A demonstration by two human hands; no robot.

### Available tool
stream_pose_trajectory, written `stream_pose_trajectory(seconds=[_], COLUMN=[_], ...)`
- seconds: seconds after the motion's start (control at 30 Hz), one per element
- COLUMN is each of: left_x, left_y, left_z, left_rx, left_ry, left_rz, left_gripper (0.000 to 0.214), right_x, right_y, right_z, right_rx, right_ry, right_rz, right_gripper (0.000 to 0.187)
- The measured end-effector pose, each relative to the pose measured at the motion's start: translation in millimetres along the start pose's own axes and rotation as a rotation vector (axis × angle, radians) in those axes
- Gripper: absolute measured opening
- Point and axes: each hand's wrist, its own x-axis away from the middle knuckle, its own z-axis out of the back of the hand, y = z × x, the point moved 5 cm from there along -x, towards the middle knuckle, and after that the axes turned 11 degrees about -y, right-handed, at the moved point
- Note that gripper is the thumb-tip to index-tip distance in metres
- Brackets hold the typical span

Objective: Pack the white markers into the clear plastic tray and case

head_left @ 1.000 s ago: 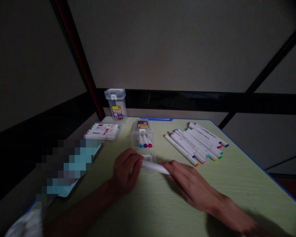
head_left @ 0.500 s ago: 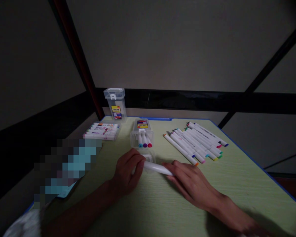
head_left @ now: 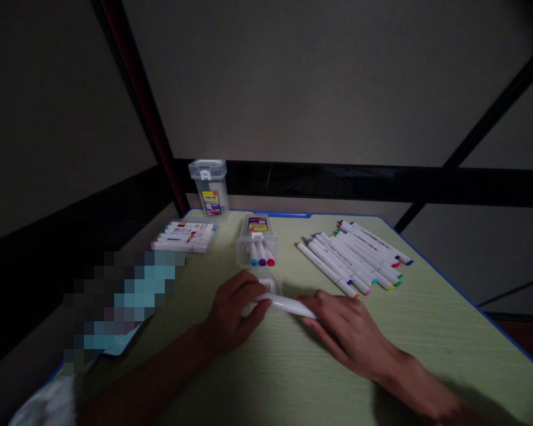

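Between left hand point(head_left: 236, 310) and right hand point(head_left: 347, 330), white marker point(head_left: 291, 306), gripped at both ends

From my remote feed I get a blue-edged, pale-green tabletop point(head_left: 270, 381), faint wood-grain streaks. Front marker point(head_left: 289, 305) plain white. Loose markers point(head_left: 343, 256) white, ends orange, pink, yellow, green, blue. Boxed markers point(head_left: 262, 253) white, ends teal, purple, red. Rear label point(head_left: 212, 202) yellow, red, blue. Wall point(head_left: 293, 83) grey, band point(head_left: 337, 182) black, post point(head_left: 144, 100) dark red.
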Motion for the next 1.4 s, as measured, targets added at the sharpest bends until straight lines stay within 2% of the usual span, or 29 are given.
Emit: stream_pose_trajectory(seconds=[0.2, 0.57, 0.93, 1.07, 1.23, 1.4], left_x=[3, 5, 4, 3, 3, 3], left_y=[2, 1, 0, 2, 9, 12], left_z=[-5.2, -7.8, -9.8, -10.7, -14.2, -15.6], left_rx=[-0.014, -0.015, 0.015, -0.002, -0.062, -0.093], left_ry=[-0.051, -0.064, -0.096, -0.11, -0.152, -0.163], left_rz=[-0.036, -0.054, -0.012, -0.037, -0.136, -0.168], left_gripper=[0.012, 0.017, 0.017, 0.017, 0.017, 0.017], right_x=[-1, 0, 0, 0, 0, 1], right_y=[0, 0, 2, 4, 3, 3], right_z=[-3, -4, -8, -13, -20, -22], right_rx=[-0.036, -0.056, -0.088, -0.086, -0.104, -0.101], right_ry=[-0.024, -0.038, -0.065, -0.107, -0.192, -0.214], right_rz=[0.006, -0.004, -0.013, -0.04, -0.082, -0.09], right_gripper=[0.028, 0.029, 0.025, 0.027, 0.027, 0.028])
